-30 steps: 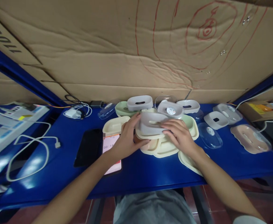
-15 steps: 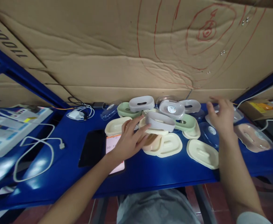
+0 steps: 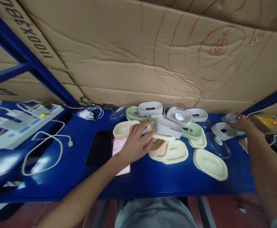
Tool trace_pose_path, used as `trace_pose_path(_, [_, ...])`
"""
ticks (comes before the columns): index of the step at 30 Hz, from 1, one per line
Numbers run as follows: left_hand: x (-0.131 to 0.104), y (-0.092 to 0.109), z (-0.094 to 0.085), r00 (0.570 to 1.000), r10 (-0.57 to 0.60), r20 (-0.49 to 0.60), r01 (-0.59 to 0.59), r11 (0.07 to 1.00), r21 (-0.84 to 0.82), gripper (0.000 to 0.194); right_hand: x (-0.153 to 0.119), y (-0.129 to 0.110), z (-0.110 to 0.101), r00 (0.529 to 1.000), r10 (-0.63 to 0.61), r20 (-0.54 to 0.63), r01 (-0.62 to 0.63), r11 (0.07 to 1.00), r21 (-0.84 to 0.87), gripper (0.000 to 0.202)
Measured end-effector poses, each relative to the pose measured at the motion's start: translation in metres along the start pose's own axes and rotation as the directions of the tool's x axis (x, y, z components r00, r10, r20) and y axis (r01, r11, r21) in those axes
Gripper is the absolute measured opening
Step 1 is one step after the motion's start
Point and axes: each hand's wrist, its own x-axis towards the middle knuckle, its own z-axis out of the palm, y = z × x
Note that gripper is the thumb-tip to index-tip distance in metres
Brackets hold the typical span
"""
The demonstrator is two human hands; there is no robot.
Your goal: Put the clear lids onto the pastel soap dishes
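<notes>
My left hand [image 3: 137, 142] is at the left end of a pale grey oval soap dish [image 3: 168, 127], its fingers closed round that end. This dish sits tilted over cream trays [image 3: 176, 151] and a peach dish [image 3: 158, 147]. At the far right my right hand [image 3: 246, 124] grips a clear plastic lid [image 3: 230, 118], partly hidden by the fingers. Just below that lid lies another grey soap dish [image 3: 224, 130] with a square opening. A green dish [image 3: 192, 130] and a clear lid with a round sticker [image 3: 218, 145] lie between the hands.
Left of the pile are a black phone [image 3: 99, 148] and a phone showing a timer [image 3: 124, 169]. Further left lie a white cable [image 3: 55, 147] and a power strip [image 3: 31, 126]. A cardboard wall [image 3: 110, 76] stands behind the blue table [image 3: 157, 180]. One cream tray [image 3: 211, 164] lies near the front.
My right hand has moved right and closed on a clear lid at the far right; the grey dish there shows uncovered. My left hand stays at its dish. The whole view has shifted slightly.
</notes>
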Motion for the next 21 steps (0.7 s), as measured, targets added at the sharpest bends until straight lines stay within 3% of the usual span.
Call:
trace_pose_path(4, [0.001, 0.001, 0.0, 1.0, 0.016, -0.026, -0.016, 1.0, -0.003, 0.031, -0.006, 0.001, 0.001, 0.984, 0.081, 0.156, -0.086, 0.996, 0.025, 0.102])
trace_pose_path(8, [0.0, 0.003, -0.002, 0.995, -0.055, -0.08, 0.047, 0.995, -0.089, 0.041, -0.031, -0.017, -0.033, 0.986, 0.094, 0.138, -0.105, 0.992, 0.072, 0.108])
trace_pose_path(11, [0.0, 0.005, -0.004, 0.984, -0.152, -0.088, 0.123, 0.953, -0.276, 0.051, -0.072, -0.054, -0.081, 0.996, -0.078, 0.031, 0.07, 0.976, 0.205, 0.107])
trace_pose_path(13, [0.001, 0.006, -0.005, 0.976, -0.209, -0.066, 0.16, 0.884, -0.439, 0.06, -0.107, -0.089, -0.117, 0.96, -0.27, -0.07, 0.278, 0.919, 0.278, 0.102])
trace_pose_path(15, [0.001, 0.007, -0.005, 0.967, -0.254, -0.008, 0.199, 0.775, -0.599, 0.072, -0.144, -0.127, -0.146, 0.835, -0.544, -0.086, 0.516, 0.718, 0.467, 0.096])
trace_pose_path(17, [0.001, 0.006, -0.005, 0.962, -0.264, 0.067, 0.229, 0.65, -0.725, 0.088, -0.179, -0.165, -0.165, 0.637, -0.763, -0.11, 0.643, 0.447, 0.622, 0.093])
trace_pose_path(19, [0.0, 0.004, -0.004, 0.961, -0.249, 0.122, 0.244, 0.549, -0.799, 0.104, -0.21, -0.198, -0.175, 0.447, -0.881, -0.158, 0.728, 0.255, 0.636, 0.093])
trace_pose_path(21, [0.0, 0.002, -0.005, 0.951, -0.264, 0.161, 0.274, 0.479, -0.834, 0.111, -0.233, -0.222, -0.176, 0.318, -0.933, -0.168, 0.763, 0.147, 0.63, 0.093])
